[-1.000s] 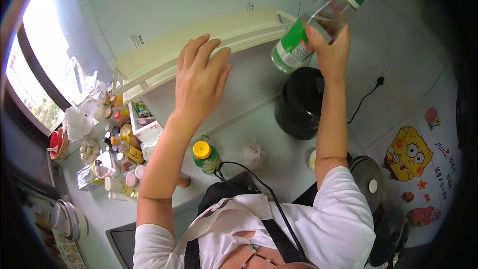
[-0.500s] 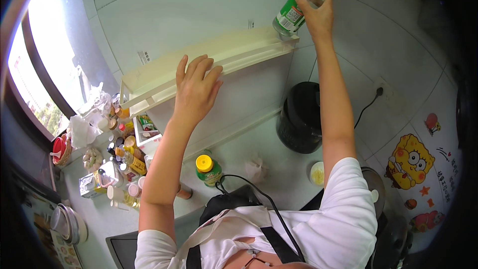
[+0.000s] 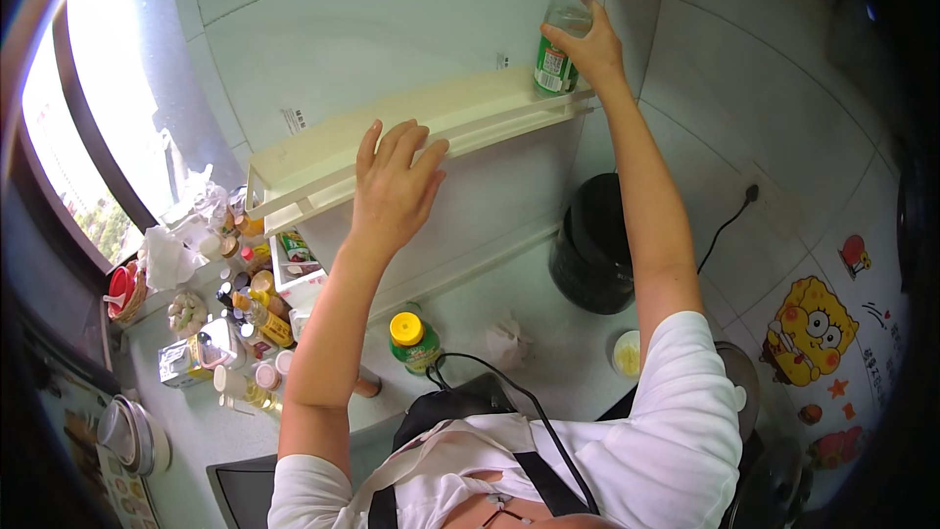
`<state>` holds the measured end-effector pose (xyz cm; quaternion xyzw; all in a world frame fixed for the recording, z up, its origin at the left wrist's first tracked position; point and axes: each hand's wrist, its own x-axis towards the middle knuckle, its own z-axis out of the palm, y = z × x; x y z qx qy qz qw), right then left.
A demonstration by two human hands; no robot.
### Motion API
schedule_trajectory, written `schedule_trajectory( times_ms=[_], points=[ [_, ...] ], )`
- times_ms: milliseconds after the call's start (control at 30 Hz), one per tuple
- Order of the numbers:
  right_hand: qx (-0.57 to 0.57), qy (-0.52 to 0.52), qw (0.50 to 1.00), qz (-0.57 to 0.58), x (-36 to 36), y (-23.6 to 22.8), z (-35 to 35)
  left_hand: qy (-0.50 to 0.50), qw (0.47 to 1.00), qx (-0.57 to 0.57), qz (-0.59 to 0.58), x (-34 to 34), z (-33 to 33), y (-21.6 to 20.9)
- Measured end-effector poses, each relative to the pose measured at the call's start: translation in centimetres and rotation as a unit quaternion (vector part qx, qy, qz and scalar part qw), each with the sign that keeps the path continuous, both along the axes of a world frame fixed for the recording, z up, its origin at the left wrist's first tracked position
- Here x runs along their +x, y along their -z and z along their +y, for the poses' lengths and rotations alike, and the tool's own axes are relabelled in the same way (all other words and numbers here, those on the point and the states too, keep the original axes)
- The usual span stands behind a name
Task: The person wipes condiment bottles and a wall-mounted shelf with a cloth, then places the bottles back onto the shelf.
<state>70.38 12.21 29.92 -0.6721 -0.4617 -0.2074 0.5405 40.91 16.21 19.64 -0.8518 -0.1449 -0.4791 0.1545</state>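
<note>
A clear bottle (image 3: 566, 15) with a green label and an orange-brown cap stands nearly upright at the right end of a cream wall shelf (image 3: 470, 103). My right hand (image 3: 595, 47) is closed around its middle, thumb in front. Whether the bottle's base rests fully on the shelf is hard to tell. My left hand (image 3: 397, 181) lies over the shelf's front rail, fingers spread and stretched out, holding nothing.
Below the shelf stand a black lidded pot (image 3: 592, 245), a green jar with a yellow lid (image 3: 413, 341) and a crumpled plastic bag (image 3: 507, 341). Several sauce bottles and jars (image 3: 264, 318) crowd the counter's left side by the window. A plugged-in cord (image 3: 727, 225) hangs at the right.
My right hand has brought the bottle left and down onto the shelf end, turning it from tilted to almost upright. My left hand stays at the rail.
</note>
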Motion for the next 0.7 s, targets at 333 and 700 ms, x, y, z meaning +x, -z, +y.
schedule_trajectory(
  times_ms=[333, 700],
  points=[
    [-0.059, 0.052, 0.997, 0.019, -1.5, 0.8, 0.5, -0.009, 1.0, 0.012, 0.006, -0.1, 0.1, 0.2],
    [-0.072, 0.072, 0.994, 0.029, -0.2, 1.8, 2.4, -0.01, 1.0, 0.015, 0.01, -0.3, 0.1, 0.3]
  ],
)
